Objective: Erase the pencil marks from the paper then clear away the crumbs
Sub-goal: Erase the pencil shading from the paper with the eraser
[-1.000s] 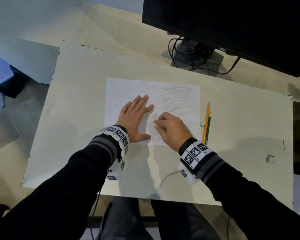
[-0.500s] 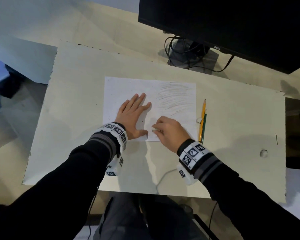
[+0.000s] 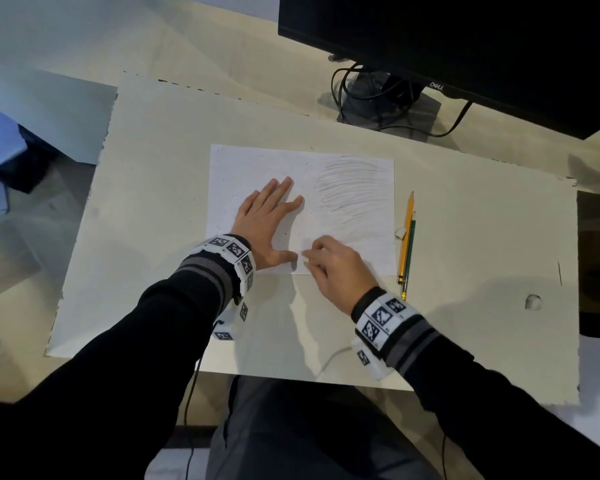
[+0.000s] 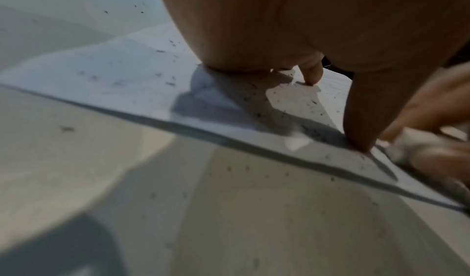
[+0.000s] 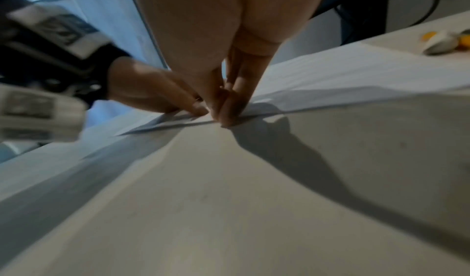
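A white sheet of paper (image 3: pixel 257 168) lies on a cream board, with grey pencil marks (image 3: pixel 355 188) across its right half. My left hand (image 3: pixel 267 220) lies flat on the sheet, fingers spread, thumb near the bottom edge. My right hand (image 3: pixel 326 261) has its fingers curled and pinches a small white eraser (image 3: pixel 305 260) against the paper at its bottom edge, just right of the left thumb. Dark eraser crumbs (image 4: pixel 257 99) speckle the paper and the board in the left wrist view. The right wrist view shows the right fingertips (image 5: pixel 226 115) pressed at the paper's edge.
Two pencils (image 3: pixel 407 237), one yellow and one green, lie right of the paper, beside a second white eraser (image 3: pixel 400 233). A black monitor (image 3: pixel 465 46) with its stand and cables stands at the back. The board (image 3: pixel 482 254) has a dent near its right side.
My right hand has slid with the eraser down and left, from the middle of the sheet to its bottom edge beside the left thumb. The left hand has stayed flat.
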`<state>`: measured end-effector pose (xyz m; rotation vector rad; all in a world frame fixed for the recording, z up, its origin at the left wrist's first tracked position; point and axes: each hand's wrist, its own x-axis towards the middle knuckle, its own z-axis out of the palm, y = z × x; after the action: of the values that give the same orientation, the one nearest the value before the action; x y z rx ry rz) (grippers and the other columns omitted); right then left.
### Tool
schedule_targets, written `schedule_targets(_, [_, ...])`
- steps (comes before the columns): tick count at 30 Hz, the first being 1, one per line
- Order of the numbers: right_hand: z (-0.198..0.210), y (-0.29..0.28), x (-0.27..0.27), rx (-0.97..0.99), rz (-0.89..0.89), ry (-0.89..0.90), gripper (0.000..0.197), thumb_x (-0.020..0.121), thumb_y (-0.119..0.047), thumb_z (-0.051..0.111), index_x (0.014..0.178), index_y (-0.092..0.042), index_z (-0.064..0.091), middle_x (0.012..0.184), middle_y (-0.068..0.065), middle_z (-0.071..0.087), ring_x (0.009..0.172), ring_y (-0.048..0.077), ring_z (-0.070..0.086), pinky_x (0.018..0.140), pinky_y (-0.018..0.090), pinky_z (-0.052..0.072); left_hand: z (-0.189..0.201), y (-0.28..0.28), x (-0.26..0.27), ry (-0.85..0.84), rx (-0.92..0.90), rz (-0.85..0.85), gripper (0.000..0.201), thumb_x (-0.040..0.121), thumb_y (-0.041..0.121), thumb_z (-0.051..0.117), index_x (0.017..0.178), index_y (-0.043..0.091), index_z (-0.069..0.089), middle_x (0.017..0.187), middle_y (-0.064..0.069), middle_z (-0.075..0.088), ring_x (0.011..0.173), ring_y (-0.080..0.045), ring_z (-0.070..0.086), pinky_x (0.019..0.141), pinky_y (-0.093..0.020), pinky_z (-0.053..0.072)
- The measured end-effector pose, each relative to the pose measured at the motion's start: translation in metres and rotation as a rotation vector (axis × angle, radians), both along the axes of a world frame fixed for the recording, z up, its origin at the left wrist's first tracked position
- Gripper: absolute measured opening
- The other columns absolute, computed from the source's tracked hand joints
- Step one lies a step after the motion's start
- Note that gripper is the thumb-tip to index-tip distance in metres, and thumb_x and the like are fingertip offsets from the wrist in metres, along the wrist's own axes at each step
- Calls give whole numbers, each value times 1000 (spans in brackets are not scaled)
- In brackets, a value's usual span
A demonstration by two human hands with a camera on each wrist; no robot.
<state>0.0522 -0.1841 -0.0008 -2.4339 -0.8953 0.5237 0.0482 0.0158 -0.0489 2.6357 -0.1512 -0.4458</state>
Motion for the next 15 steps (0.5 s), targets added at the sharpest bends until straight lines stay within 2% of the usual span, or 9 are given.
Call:
schedule_targets(2, [2,-3,-5,1,37,39,14,86,-6,70,99,-4,75,93,9,64,74,25,64,73,32,56,-1,0,0,2,7,-5,106,75,59,73,157,30,13,164,5,-15,150,-14,-17,118,-35,-14])
schedule_targets(4, [-1,2,14,-40,-60,14,16,90,-9,67,104,-5,75,96,8,64,81,25,63,79,31,53,-1,1,1,-1,5,-4,107,74,58,74,157,30,13,164,5,-15,150,-14,-17,118,-36,-12])
schedule_targets(7, [-6,2,24,5,-158,-17,17,90,-7,67,104,-2,74,96,9,63,81,23,63,80,27,50,-1,1,0,0,-2,0,107,74,56,76,157,31,14,164,6,-15,150,-13,-17,119,-36,-11])
schedule_targets(10, [-2,-5,1,9,-8,56,16,88,-3,68,102,-1,74,97,9,63,78,22,63,79,19,44,-2,1,0,-9,1,-3,107,74,58,75,157,31,14,165,5,-14,150,-14,-16,119,-36,-11])
schedule_targets(12, [1,-8,4,-17,23,79,16,89,-6,68,104,-2,74,97,9,63,79,23,63,78,21,45,-2,1,0,-8,4,-3,107,74,57,75,157,31,14,165,5,-13,151,-15,-16,119,-37,-10])
schedule_targets(15, [-6,-1,22,25,-115,-17,17,89,-7,68,104,0,74,97,10,63,81,25,63,78,33,54,-1,1,0,-1,-1,-4,107,73,57,76,157,31,14,165,5,-13,150,-14,-16,119,-37,-9])
